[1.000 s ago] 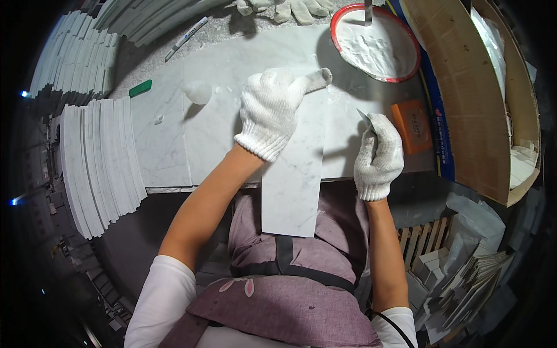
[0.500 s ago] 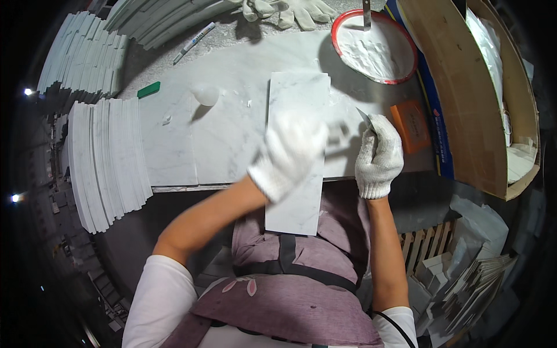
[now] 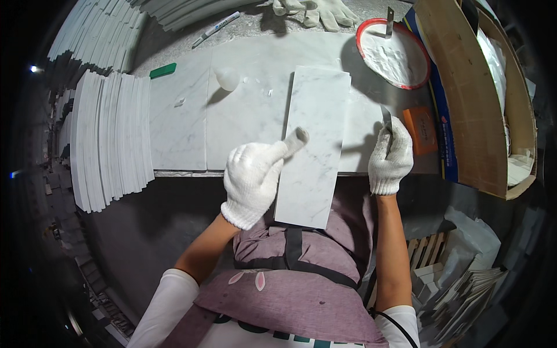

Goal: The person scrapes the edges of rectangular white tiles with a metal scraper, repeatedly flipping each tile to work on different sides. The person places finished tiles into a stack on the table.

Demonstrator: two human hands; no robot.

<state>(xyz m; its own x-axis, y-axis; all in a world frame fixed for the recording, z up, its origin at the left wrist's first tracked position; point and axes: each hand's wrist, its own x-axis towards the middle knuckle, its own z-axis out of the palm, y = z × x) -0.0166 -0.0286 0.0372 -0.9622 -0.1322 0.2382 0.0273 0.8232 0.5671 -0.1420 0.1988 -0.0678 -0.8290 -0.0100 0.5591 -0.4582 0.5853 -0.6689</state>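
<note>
A long white marble-look tile lies on the bench and juts past its front edge toward my apron. My left hand, in a white knit glove, is at the tile's left edge. Its greyed index fingertip stretches over the tile's surface while the other fingers curl in; nothing held is visible. To the right of the tile, my gloved right hand pinches a thin metal blade, which points up and away from me. Most of the blade is hidden by the fingers.
A red-rimmed bowl of white paste, with a metal blade upright in it, stands far right. Nearby are an orange box and a cardboard box. Stacked tiles line the left. A marker, white gloves and a green piece lie farther back.
My left hand has swept leftward from across the tile to its left edge. The right hand keeps its grip on the blade. The whole view has shifted a little.
</note>
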